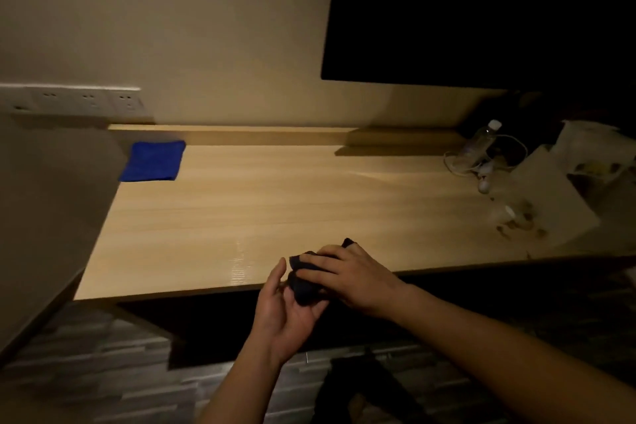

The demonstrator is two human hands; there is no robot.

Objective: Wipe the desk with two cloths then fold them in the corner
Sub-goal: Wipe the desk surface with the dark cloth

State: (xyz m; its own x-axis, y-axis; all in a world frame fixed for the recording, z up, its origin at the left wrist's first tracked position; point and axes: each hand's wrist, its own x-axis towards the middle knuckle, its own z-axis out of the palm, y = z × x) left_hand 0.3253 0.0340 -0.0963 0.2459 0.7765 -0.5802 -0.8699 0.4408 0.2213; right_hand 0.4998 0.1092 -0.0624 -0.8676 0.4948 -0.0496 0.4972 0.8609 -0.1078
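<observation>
A blue cloth lies folded flat in the far left corner of the wooden desk, against the wall. A dark cloth is bunched between both hands at the desk's front edge. My left hand cups it from below, palm up. Over the top of it, my right hand presses with fingers curled on the fabric. Most of the dark cloth is hidden by the hands.
A plastic bottle, a white cable and a paper bag crowd the desk's right end. A dark screen hangs on the wall above. Wall sockets sit at the left. Tiled floor lies below.
</observation>
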